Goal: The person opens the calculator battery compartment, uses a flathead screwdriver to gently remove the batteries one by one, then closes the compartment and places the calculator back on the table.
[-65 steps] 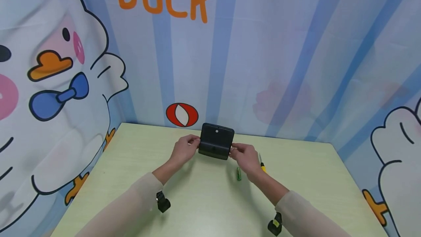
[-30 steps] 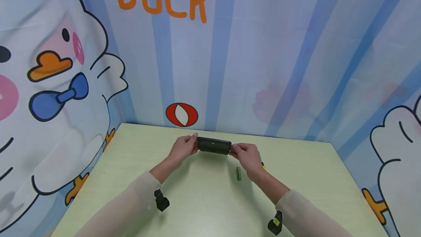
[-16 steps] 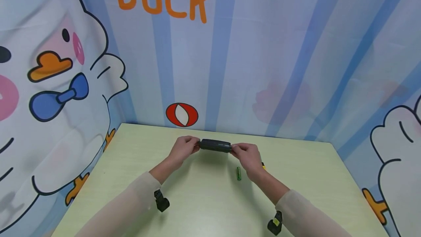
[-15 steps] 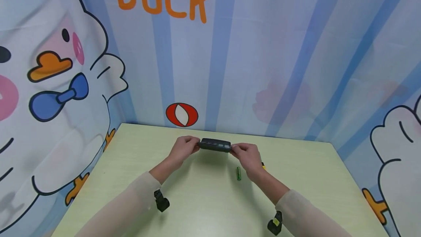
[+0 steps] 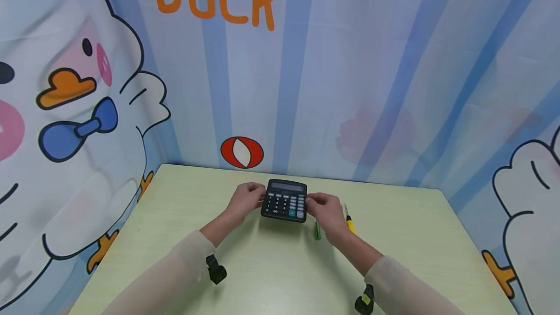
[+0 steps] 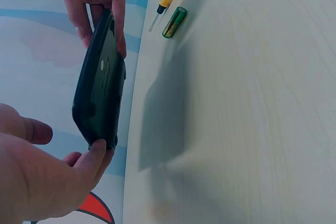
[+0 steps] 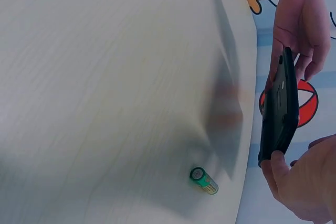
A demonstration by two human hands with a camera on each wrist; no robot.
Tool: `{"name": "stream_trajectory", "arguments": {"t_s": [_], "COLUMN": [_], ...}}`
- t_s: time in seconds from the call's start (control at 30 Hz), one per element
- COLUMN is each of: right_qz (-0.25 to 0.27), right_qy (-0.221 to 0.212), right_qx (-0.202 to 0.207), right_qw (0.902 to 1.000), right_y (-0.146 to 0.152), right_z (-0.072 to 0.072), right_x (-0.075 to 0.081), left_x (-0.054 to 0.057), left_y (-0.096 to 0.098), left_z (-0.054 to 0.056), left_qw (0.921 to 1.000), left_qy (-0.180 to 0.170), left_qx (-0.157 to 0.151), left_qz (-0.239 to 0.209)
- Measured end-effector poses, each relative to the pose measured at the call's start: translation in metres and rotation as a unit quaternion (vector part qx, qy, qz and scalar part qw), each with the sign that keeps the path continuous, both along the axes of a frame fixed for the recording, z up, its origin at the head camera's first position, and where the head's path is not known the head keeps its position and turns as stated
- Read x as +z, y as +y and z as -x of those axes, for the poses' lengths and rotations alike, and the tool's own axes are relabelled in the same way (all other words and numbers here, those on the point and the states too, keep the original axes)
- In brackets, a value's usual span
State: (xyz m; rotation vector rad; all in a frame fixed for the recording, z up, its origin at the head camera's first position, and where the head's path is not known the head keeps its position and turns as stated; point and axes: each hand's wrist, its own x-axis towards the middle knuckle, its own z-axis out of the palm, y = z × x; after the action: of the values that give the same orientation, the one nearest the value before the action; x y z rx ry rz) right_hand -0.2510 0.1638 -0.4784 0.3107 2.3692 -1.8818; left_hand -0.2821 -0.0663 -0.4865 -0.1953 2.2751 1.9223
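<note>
A black desk calculator (image 5: 284, 201) is held above the table, tilted so its keys and display face the head camera. My left hand (image 5: 246, 201) holds its left edge, fingertips (image 6: 97, 150) against the corner in the left wrist view, the thumb standing away. At the right edge my right hand (image 5: 327, 211) grips it with its fingers. The dark back of the calculator (image 6: 100, 87) shows in the left wrist view. Just below my right hand, a green battery (image 5: 317, 231) lies on the table. A screwdriver with a yellow handle (image 5: 351, 224) lies beyond that wrist, partly covered.
The pale wooden table (image 5: 271, 276) ends at a back edge just behind the calculator. A striped curtain (image 5: 328, 86) with duck drawings hangs behind and at both sides. Small black cameras (image 5: 216, 270) sit on both wrists.
Between both hands the calculator has turned over, from its back facing the head camera, through edge-on, to its keys. The hands stay nearly in place; the battery lies still.
</note>
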Motion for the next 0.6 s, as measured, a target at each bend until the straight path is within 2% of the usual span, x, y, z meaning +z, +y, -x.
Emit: {"name": "stream_trajectory", "arguments": {"t_s": [0.3, 0.6], "right_qz": [-0.011, -0.026], "right_qy": [-0.003, -0.004], "right_qx": [-0.003, 0.002], "right_qw": [0.9999, 0.9997], "right_y": [-0.004, -0.005], "right_z": [-0.005, -0.007], "right_x": [-0.005, -0.014], "left_x": [-0.004, -0.014], "left_y": [0.0, 0.003], "left_z": [-0.002, -0.005], "left_qw": [1.0, 0.9995], "left_qy": [-0.006, -0.01], "left_qx": [-0.003, -0.005], "left_qz": [-0.002, 0.028]}}
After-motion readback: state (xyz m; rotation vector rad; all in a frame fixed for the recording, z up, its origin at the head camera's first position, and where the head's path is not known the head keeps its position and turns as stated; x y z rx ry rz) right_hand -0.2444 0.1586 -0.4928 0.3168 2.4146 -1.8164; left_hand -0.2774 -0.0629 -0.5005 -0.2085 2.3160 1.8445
